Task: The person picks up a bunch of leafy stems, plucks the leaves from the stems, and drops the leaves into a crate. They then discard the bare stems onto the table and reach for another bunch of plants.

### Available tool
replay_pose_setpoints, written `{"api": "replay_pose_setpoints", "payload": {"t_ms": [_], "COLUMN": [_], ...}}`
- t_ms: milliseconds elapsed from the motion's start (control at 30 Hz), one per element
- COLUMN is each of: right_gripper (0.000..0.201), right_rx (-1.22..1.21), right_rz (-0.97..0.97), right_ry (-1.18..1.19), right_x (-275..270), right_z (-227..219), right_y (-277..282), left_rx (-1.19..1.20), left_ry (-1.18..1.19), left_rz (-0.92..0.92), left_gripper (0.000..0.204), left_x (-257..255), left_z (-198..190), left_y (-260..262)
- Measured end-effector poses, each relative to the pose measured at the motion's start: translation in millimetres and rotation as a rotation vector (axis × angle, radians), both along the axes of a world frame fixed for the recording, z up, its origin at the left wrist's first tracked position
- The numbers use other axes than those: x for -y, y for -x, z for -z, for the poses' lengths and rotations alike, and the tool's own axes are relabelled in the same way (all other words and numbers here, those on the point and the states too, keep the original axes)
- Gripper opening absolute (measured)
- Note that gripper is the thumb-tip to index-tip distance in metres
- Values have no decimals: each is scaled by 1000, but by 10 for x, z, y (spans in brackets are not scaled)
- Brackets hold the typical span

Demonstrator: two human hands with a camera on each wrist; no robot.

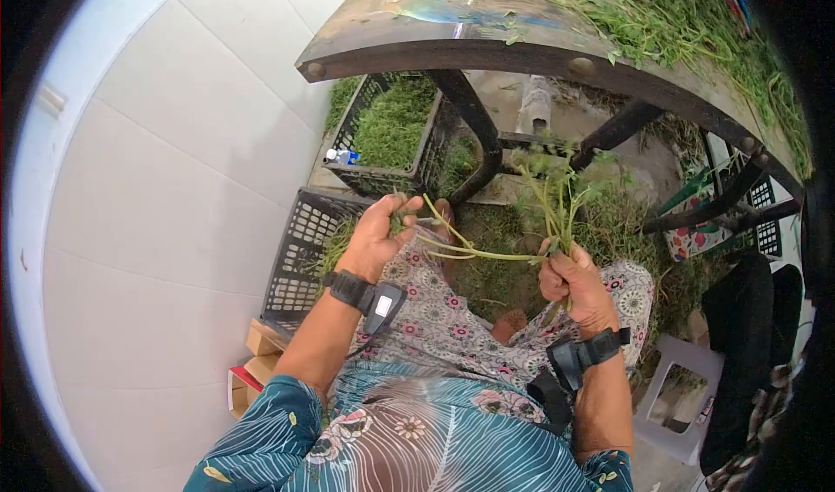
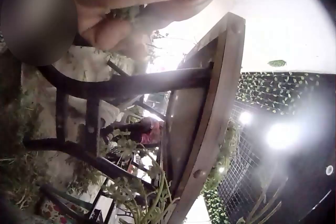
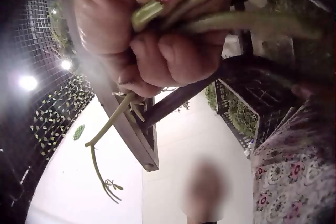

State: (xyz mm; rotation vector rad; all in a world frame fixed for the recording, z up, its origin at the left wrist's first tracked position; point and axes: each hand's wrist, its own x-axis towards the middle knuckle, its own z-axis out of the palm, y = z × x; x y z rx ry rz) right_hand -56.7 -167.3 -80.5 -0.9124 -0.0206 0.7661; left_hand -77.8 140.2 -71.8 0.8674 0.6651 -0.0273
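Note:
My right hand (image 1: 570, 279) grips a bunch of leafy green stalks (image 1: 564, 209) above the lap. Several leafy tops stand up from the fist, while long thin stems reach left toward the other hand. In the right wrist view, the cut stalk ends (image 3: 148, 14) poke out between the curled fingers (image 3: 184, 58). My left hand (image 1: 380, 235) is raised over the left thigh, fingers bent around some small green leaves (image 1: 397, 224). Those greens (image 2: 126, 13) also show between the fingers in the left wrist view, partly hidden by the hand.
A dark-edged table (image 1: 522, 57) heaped with greens (image 1: 670, 35) stands ahead on black legs. At left are a black crate (image 1: 422, 157) of greens and a second crate (image 1: 291, 257). Loose plants litter the floor. A plastic stool (image 1: 683, 379) stands at right, a white wall (image 1: 156, 196) at left.

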Motion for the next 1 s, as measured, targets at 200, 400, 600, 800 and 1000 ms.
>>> {"api": "replay_pose_setpoints", "payload": {"t_ms": [200, 400, 600, 800, 1000], "right_gripper": [10, 13, 15, 12, 10], "right_rx": [24, 25, -22, -15, -11], "right_rz": [-116, -147, 154, 217, 288], "right_ry": [94, 78, 8, -24, -15], "right_x": [-49, -61, 5, -26, -30], "right_z": [-84, -75, 105, 113, 146], "right_y": [45, 61, -49, -66, -66], "left_rx": [194, 157, 99, 82, 288], "left_ry": [-275, -484, -514, -642, -1004], "left_rz": [174, 543, 736, 916, 1005], "left_gripper": [6, 12, 11, 12, 20], "left_x": [233, 518, 503, 429, 363], "left_z": [-266, -346, -226, -320, -138], "left_y": [-45, -94, -9, 61, 86]}}
